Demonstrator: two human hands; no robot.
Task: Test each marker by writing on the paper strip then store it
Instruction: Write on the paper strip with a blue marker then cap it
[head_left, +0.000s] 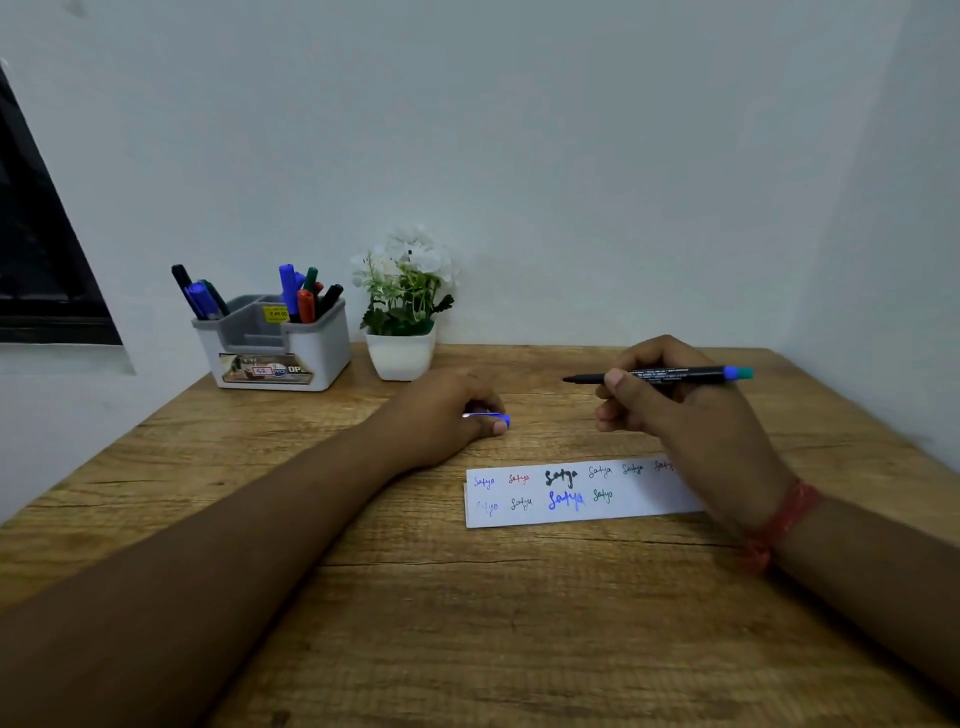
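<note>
**Uncapped marker held level above strip**

Far left on wooden table: grey-and-white plastic organiser holding stored markers. Left hand, fingers curled round small blue cap. Right hand, fingers pinching slim black marker, long axis horizontal, tip leftward toward the cap. White paper strip just below, nearer right hand; probably writing next.

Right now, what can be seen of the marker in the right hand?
The marker is a slim black barrel with fine white print, a blue end ring and a teal tip at its rear. It is uncapped, its dark nib pointing left. It lies nearly level in the air above the table, behind the paper strip, touching nothing but the right hand, whose fingers pinch it.
</note>
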